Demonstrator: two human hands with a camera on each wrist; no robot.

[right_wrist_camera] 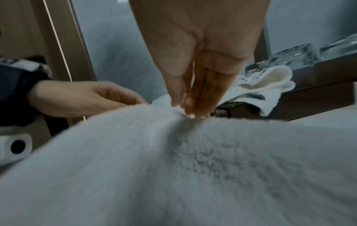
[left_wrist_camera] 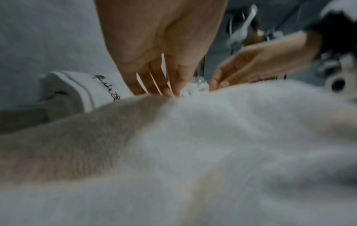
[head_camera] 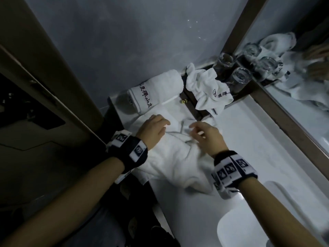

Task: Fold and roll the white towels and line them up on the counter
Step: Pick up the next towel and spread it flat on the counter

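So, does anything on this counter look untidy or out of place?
Yes. One crumpled towel lies bunched on the dark wooden stand beside the glasses, with a corner hanging over the stand's edge. That is unlike the neatly rolled towel next to it. The spread towel in front is rumpled too.

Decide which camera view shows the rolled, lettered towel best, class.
The head view: the rolled towel lies whole, lettering up. The left wrist view shows only one end, behind the spread towel. The right wrist view misses it.

Fluffy terry towel (head_camera: 170,157) (glossy counter (head_camera: 195,211))
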